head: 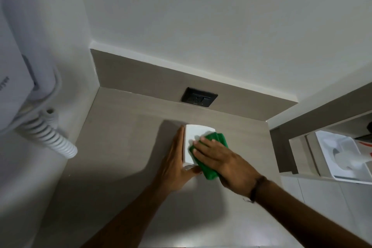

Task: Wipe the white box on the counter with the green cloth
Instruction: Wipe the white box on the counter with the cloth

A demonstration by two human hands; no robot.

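2 hands on task | left hand (177,159) flat, bracing white box (192,143) left side | right hand (217,157) pressing green cloth (211,169) on top, nearer | box long axis running away across table (120,167)

A grey-beige counter (112,167) is filling the corner between two pale walls, carrying a white box (196,139) that is sitting flat on it near the back. A left hand (177,165) is resting on the counter, pressed against the box's left side.
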